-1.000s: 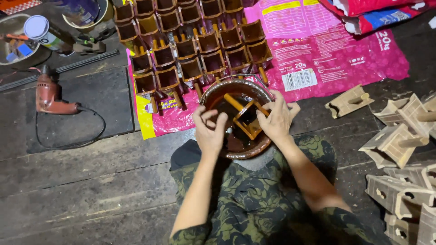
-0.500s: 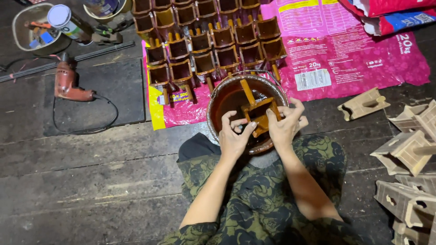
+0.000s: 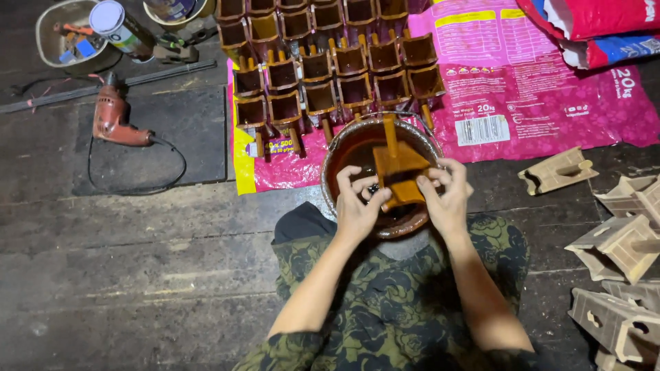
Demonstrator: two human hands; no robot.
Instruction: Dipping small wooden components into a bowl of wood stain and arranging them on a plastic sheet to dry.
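A round bucket (image 3: pixel 330 159) of dark brown stain stands on the floor between my knees. Over it I hold a small wooden piece (image 3: pixel 397 170), wet and brown, with a peg sticking up at its far end. My left hand (image 3: pixel 357 206) grips its left side and my right hand (image 3: pixel 445 200) grips its right side. Both sets of fingers curl around the piece's near end, just above the liquid.
Several stained wooden pieces (image 3: pixel 323 65) stand in rows on pink plastic sacks (image 3: pixel 522 103) behind the bucket. Unstained pieces (image 3: pixel 619 247) lie at the right. A red power drill (image 3: pixel 117 120) with its cord, a paint can (image 3: pixel 113 24) and a tub (image 3: pixel 58 34) sit at far left.
The wooden piece has been turned and lifted higher out of the stain, peg now pointing away. The view has shifted, so the bucket sits further right and lower.
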